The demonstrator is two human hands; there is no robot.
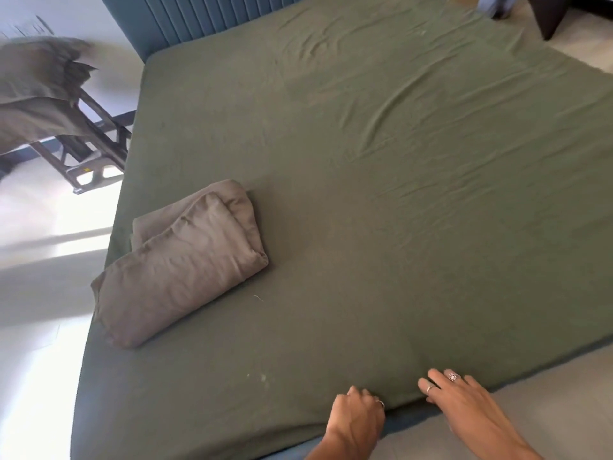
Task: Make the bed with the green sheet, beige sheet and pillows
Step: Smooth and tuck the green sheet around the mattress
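Note:
The green sheet (pixel 381 167) lies spread over the whole mattress, with creases toward the headboard. On its left part sits the beige sheet (pixel 185 260), folded into a thick bundle. At the near edge, my left hand (pixel 356 410) has its fingers curled into the sheet's hem. Right beside it, my right hand (pixel 464 403) rests on the same edge with straight fingers. Beige-green pillows (pixel 36 81), blurred, lie on a dark rack off the bed at the upper left.
A blue padded headboard (pixel 199 18) stands at the far end. The dark metal rack (pixel 96 151) stands close to the bed's left side on a bright floor. A grey surface (pixel 547 400) borders the near right edge, and a dark furniture piece (pixel 557 14) is at the top right.

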